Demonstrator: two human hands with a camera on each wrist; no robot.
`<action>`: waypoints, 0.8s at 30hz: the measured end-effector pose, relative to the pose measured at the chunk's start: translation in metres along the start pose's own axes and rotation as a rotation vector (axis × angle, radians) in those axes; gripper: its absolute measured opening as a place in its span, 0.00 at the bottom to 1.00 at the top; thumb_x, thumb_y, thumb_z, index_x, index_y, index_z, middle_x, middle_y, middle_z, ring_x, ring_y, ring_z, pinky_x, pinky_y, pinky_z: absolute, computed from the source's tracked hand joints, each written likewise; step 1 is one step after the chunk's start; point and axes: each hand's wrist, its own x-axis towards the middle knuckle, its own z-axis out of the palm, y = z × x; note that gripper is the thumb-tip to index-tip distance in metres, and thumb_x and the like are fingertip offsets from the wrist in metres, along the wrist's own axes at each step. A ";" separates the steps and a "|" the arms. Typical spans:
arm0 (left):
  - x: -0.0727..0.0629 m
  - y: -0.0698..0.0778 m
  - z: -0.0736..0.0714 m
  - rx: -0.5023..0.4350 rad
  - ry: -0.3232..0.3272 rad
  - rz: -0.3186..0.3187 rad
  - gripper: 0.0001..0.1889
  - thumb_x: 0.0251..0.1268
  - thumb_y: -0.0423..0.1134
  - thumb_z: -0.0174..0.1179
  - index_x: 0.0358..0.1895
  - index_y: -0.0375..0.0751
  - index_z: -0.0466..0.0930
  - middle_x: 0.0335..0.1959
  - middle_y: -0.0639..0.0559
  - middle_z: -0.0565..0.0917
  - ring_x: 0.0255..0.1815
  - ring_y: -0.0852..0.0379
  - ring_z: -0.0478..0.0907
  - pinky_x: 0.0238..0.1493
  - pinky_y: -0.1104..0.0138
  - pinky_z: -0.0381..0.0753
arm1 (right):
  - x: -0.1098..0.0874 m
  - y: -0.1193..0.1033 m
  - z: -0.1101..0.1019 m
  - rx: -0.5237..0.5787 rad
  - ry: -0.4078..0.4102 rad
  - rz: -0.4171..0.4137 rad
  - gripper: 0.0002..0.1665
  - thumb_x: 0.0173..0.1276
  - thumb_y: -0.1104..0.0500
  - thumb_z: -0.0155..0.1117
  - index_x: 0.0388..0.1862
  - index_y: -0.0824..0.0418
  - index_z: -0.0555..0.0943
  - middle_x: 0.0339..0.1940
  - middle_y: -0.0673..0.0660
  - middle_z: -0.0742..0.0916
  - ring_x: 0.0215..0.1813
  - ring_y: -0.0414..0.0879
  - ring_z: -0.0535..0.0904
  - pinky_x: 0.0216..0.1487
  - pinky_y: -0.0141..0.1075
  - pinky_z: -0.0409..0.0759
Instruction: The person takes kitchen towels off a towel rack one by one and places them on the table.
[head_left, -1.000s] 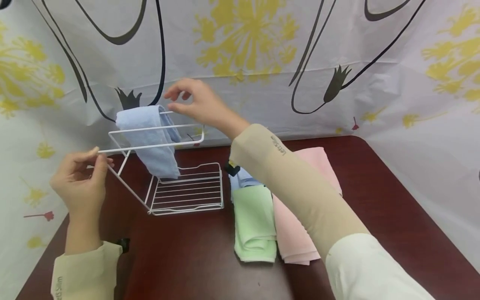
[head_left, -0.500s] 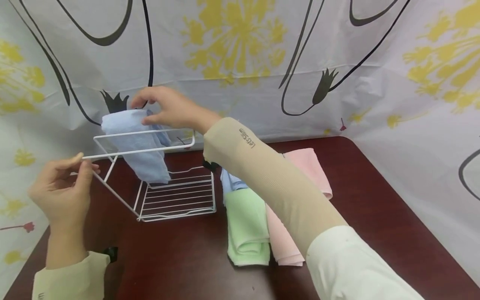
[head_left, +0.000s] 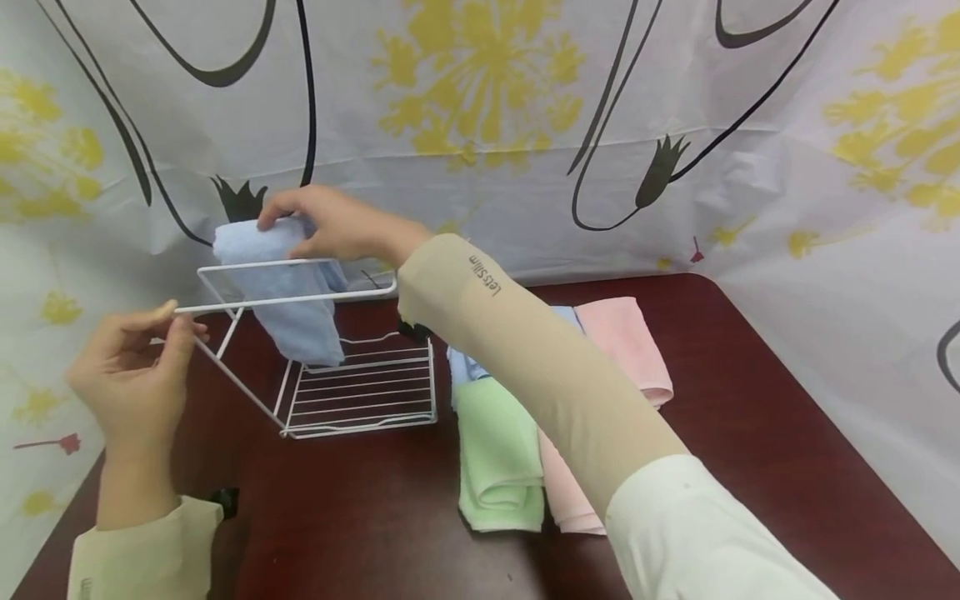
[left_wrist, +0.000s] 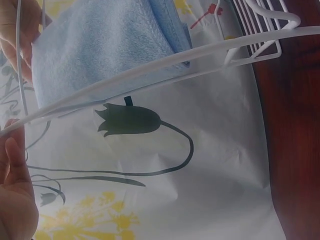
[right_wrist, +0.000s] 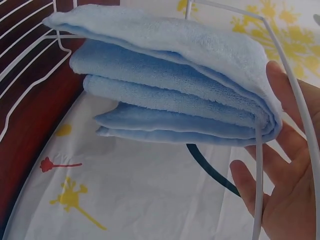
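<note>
A light blue folded towel (head_left: 296, 329) hangs over the upper rail of a white wire rack (head_left: 322, 297), its layers facing the camera in the right wrist view. My left hand (head_left: 131, 387) pinches the left end of the rack's upper bar between thumb and fingers. Over the towel's top fold reaches my right hand (head_left: 341, 221), fingers spread and touching the cloth near its right edge. From the right wrist, the thumb (right_wrist: 278, 82) lies against the towel's fold while the other fingers extend past the rail.
Right of the rack lie a folded green towel (head_left: 498, 454), pink towels (head_left: 622, 342) and another blue one (head_left: 463, 367) partly under my right sleeve. The dark red table (head_left: 360, 517) meets a flower-patterned sheet (head_left: 480, 225) behind.
My right hand has moved left from beside the hanging towel onto its top fold. The left hand keeps its pinch on the rack, and the head view has shifted slightly.
</note>
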 end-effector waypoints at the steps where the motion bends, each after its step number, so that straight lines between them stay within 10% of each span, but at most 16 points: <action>1: 0.001 0.000 0.001 0.008 -0.005 0.007 0.10 0.51 0.15 0.60 0.38 0.08 0.77 0.27 0.48 0.88 0.24 0.60 0.85 0.28 0.79 0.82 | 0.000 0.000 -0.001 -0.003 0.004 0.005 0.24 0.68 0.61 0.67 0.63 0.59 0.77 0.67 0.51 0.79 0.68 0.39 0.71 0.64 0.16 0.63; 24: 0.004 -0.007 0.002 0.070 -0.027 -0.001 0.10 0.54 0.19 0.63 0.37 0.12 0.79 0.26 0.51 0.88 0.25 0.62 0.85 0.26 0.80 0.80 | -0.010 0.002 -0.006 -0.122 0.139 0.091 0.23 0.66 0.70 0.60 0.59 0.55 0.79 0.59 0.50 0.82 0.58 0.41 0.72 0.60 0.25 0.70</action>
